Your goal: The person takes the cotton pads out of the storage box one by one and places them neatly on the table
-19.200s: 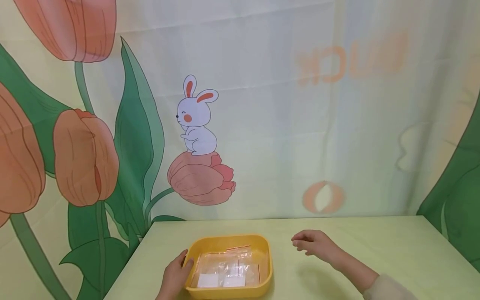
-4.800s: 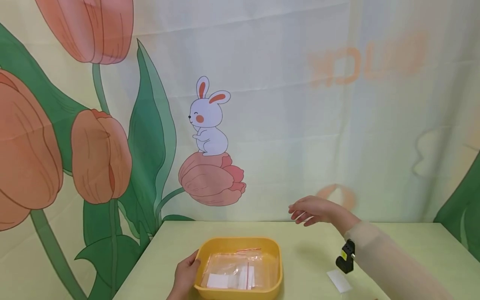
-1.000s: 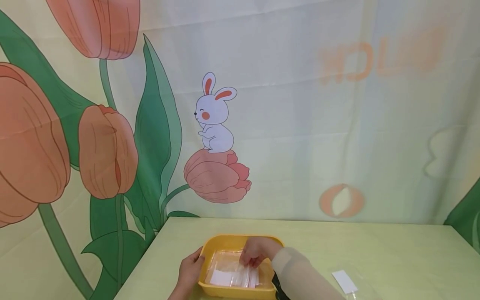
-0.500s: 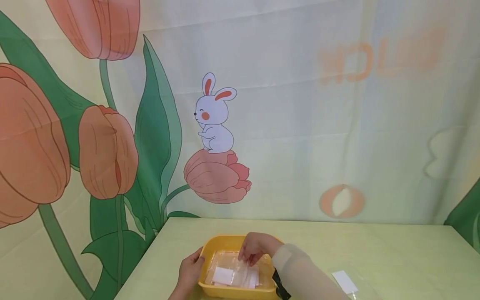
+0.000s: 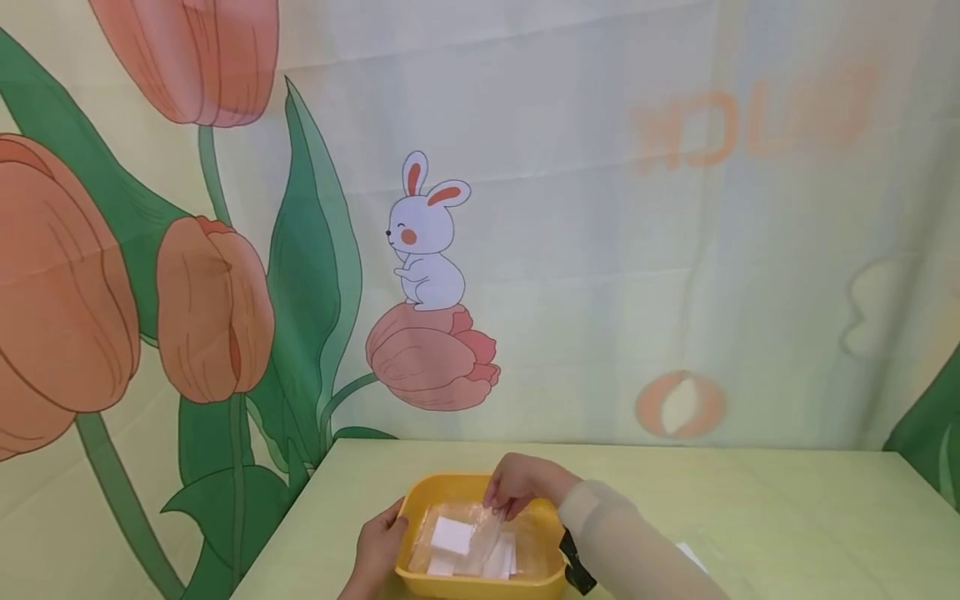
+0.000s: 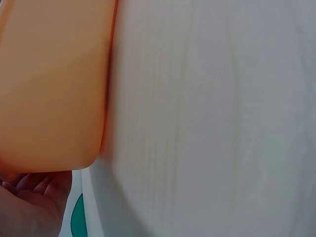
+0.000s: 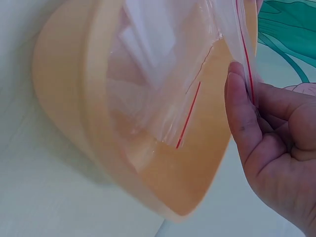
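Observation:
A yellow plastic bin (image 5: 480, 587) stands on the table and holds several clear zip bags with white cards (image 5: 452, 535) in them. My left hand (image 5: 377, 546) grips the bin's left rim; in the left wrist view, its curled fingers show below the bin's wall (image 6: 54, 98). Over the bin's middle, my right hand (image 5: 517, 485) pinches the top edge of a zip bag (image 7: 244, 44), whose red seal line runs by the thumb in the right wrist view. The lower part of that bag hangs among the others, and its outline there is hard to make out.
On the pale green table (image 5: 360, 475), right of the bin, lies a clear bag with a white card (image 5: 692, 557), partly hidden by my right sleeve (image 5: 630, 542). A printed cloth (image 5: 570, 292) with tulips and a rabbit hangs behind the table.
Since 4.8 s ago my right hand has come from above the table into the bin. Over the last second it has risen slightly with a pinched bag, and the white cards have shifted.

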Demonstrator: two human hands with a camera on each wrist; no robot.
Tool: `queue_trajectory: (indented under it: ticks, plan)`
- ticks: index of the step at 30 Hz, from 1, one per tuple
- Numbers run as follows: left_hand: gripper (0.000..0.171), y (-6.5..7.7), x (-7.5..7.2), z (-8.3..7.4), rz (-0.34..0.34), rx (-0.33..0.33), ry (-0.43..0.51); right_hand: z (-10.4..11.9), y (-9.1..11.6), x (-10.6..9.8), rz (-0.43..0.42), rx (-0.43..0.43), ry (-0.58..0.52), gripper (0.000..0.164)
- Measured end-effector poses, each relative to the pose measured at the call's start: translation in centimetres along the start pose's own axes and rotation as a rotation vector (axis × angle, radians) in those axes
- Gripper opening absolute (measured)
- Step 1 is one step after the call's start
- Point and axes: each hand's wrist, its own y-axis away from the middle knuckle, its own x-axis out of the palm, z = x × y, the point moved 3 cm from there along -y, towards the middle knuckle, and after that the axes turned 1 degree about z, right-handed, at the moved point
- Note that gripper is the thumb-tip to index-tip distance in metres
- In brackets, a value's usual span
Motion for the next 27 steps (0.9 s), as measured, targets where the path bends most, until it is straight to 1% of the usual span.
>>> queue_trajectory:
  ticks: [5, 9, 17, 27]
  plan:
    - [0.045, -0.1, 0.0, 0.0, -0.011, 0.017, -0.001, -0.2, 0.5, -1.2, -0.020, -0.025, -0.011, 0.010]
    - [0.044, 0.0, 0.0, -0.1, -0.015, 0.024, 0.010, -0.6, 0.8, -2.4, -0.035, -0.037, -0.040, 0.012]
    - [0.044, 0.0, 0.0, -0.2, -0.004, 0.004, 0.031, -1.6, 1.8, -5.0, -0.040, -0.047, -0.133, 0.016]
    - [0.044, 0.1, 0.0, 0.0, 0.009, -0.004, 0.042, -3.3, 3.3, -7.2, -0.028, -0.111, -0.198, 0.019]
